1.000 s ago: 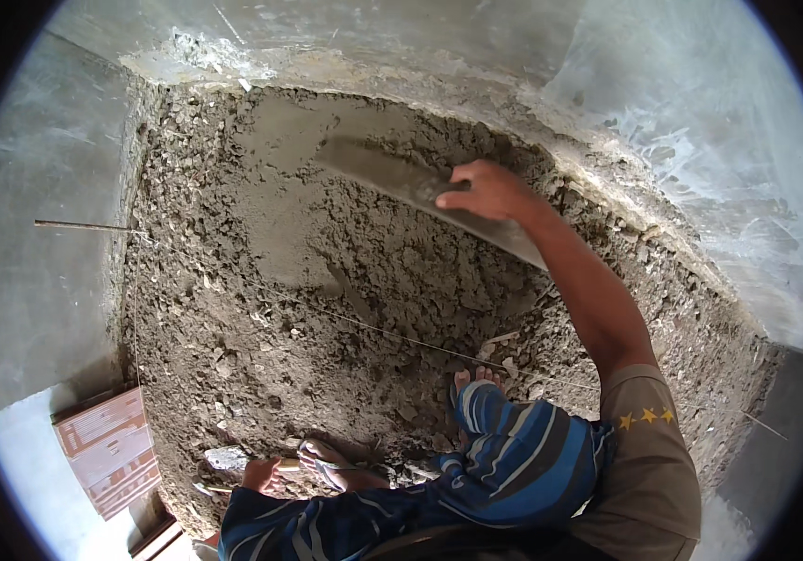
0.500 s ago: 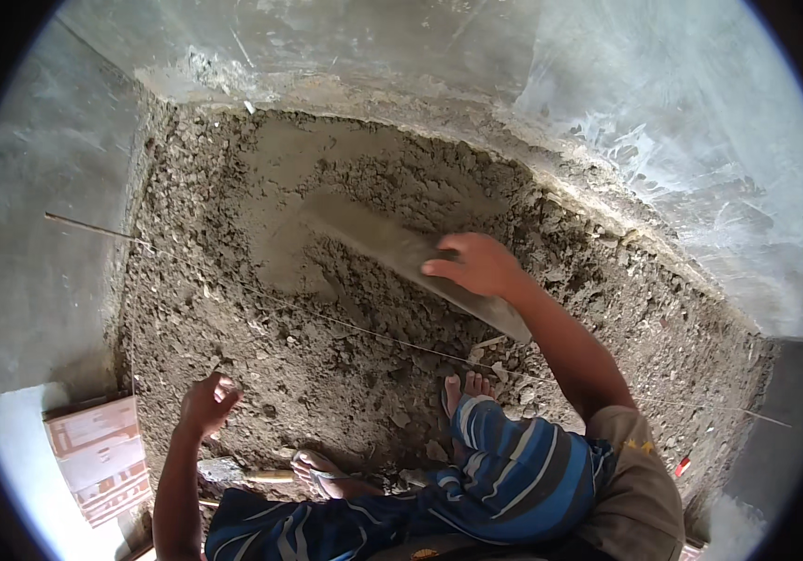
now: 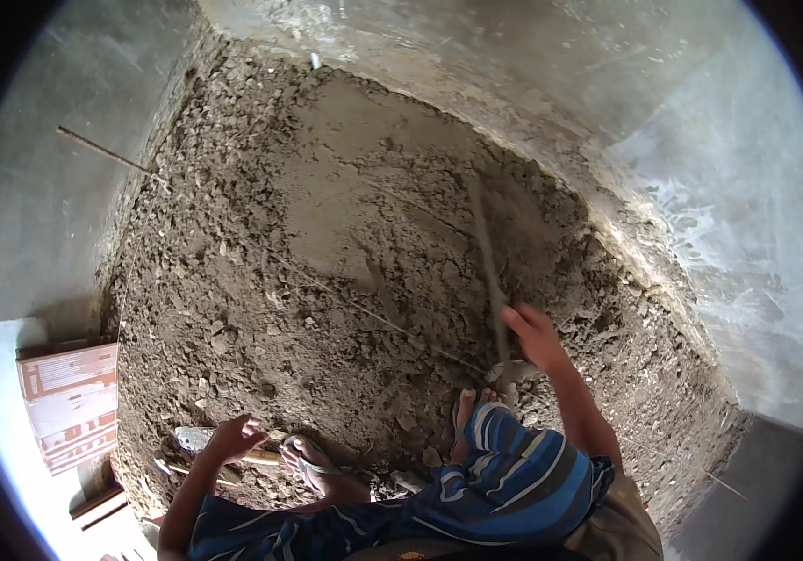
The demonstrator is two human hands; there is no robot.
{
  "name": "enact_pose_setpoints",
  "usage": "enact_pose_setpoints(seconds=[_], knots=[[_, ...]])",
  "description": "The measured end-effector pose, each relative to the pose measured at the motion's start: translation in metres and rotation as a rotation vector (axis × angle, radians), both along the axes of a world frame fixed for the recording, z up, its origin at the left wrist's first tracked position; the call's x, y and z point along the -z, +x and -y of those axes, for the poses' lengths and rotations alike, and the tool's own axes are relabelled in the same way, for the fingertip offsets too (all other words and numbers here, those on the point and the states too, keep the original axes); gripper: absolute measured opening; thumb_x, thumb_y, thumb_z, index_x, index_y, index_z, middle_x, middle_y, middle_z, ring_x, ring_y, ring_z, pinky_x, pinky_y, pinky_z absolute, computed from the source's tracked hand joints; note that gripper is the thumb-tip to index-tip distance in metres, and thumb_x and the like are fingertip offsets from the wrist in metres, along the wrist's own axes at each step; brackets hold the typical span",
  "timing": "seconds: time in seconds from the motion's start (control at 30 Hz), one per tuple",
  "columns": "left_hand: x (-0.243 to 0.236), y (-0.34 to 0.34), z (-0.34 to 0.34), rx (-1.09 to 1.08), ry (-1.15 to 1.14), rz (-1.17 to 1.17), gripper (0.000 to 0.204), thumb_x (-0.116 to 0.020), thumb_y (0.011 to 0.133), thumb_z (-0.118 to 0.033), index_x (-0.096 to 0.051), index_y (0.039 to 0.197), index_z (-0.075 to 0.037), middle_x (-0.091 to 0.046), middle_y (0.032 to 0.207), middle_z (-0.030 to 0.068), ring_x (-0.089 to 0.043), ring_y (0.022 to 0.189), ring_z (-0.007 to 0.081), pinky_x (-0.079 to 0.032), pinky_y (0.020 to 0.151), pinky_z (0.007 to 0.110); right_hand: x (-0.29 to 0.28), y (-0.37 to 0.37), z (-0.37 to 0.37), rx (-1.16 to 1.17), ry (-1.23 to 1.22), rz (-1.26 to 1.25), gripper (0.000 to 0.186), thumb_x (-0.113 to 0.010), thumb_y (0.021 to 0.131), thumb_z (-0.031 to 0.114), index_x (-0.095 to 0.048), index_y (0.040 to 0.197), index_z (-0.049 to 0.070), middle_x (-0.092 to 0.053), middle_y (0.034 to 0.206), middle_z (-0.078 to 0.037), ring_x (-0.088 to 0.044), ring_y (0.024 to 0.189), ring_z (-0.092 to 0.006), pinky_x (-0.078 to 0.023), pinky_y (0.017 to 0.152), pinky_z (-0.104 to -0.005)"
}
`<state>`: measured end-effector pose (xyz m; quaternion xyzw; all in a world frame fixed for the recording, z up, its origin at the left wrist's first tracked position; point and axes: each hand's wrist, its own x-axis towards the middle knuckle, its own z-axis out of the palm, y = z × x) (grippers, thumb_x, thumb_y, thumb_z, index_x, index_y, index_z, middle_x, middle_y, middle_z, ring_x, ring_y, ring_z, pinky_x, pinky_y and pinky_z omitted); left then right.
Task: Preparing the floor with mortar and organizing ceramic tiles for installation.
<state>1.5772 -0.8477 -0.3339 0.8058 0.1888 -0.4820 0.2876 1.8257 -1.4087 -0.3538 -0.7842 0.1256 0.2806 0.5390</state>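
Note:
My right hand (image 3: 534, 337) grips a long, narrow screed board (image 3: 482, 241), now seen nearly edge-on over rough wet mortar (image 3: 411, 234), which has a smoother grey patch (image 3: 327, 206) toward the back. Near my feet, my left hand (image 3: 238, 438) hangs with loosely bent fingers apart, holding nothing visible. Just beside it lie a grey metal trowel (image 3: 194, 439) and a wooden handle (image 3: 261, 457), partly hidden by that hand. A thin string line (image 3: 364, 310) crosses the bed diagonally.
Grey plastered walls (image 3: 729, 168) surround the bed. A metal rod (image 3: 102, 150) juts at the left. My sandalled feet (image 3: 322, 472) are at the lower edge. Reddish printed cartons or tiles (image 3: 70, 402) lean at lower left, and a short white pipe (image 3: 315, 60) stands at the back edge.
My right hand has drawn the board rightward and toward me, turning it from a flat diagonal to edge-on, front-to-back. My left hand has dropped toward the trowel since half a second ago.

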Motion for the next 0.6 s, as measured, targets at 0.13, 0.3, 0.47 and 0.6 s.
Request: enact_pose_setpoints(seconds=[0.13,0.3,0.47,0.6], knots=[[-0.002,0.011,0.008,-0.211,-0.004,0.213,0.052,-0.072,0.09,-0.04,-0.06,0.123,-0.002,-0.074,0.106,0.0162,-0.073,0.096,0.0298,-0.057,0.085,0.039,0.003,0.101,-0.111,0.005,0.035,-0.125,0.052,-0.063,0.094,0.056,-0.055,0.09,0.004,-0.037,0.061,0.005,-0.032,0.049,-0.0083,-0.027,0.047,-0.032],[-0.005,0.005,0.001,-0.216,-0.049,0.233,0.051,-0.073,0.09,-0.038,-0.059,0.124,-0.003,-0.073,0.104,0.015,-0.072,0.095,0.0285,-0.057,0.082,0.039,-0.007,0.167,-0.193,-0.15,0.022,-0.029,0.061,-0.059,0.095,0.059,-0.063,0.106,-0.001,-0.045,0.062,-0.001,-0.042,0.049,-0.0124,-0.033,0.047,-0.0352],[-0.006,-0.007,-0.01,-0.019,0.088,0.112,0.055,-0.073,0.088,-0.042,-0.059,0.124,-0.003,-0.073,0.106,0.0161,-0.072,0.097,0.0292,-0.057,0.083,0.041,-0.003,0.182,-0.241,-0.646,-0.222,0.3,0.075,-0.064,0.087,0.06,-0.063,0.113,-0.01,-0.068,0.106,-0.029,-0.067,0.1,-0.04,-0.051,0.085,-0.0451],[-0.003,-0.009,0.007,-0.162,0.044,0.18,0.058,-0.072,0.089,-0.045,-0.059,0.125,-0.002,-0.073,0.105,0.0163,-0.073,0.093,0.0308,-0.058,0.083,0.041,-0.001,0.167,-0.238,-0.7,-0.264,0.337,0.077,-0.066,0.085,0.06,-0.061,0.116,-0.01,-0.064,0.115,-0.032,-0.063,0.109,-0.0431,-0.05,0.09,-0.045]])
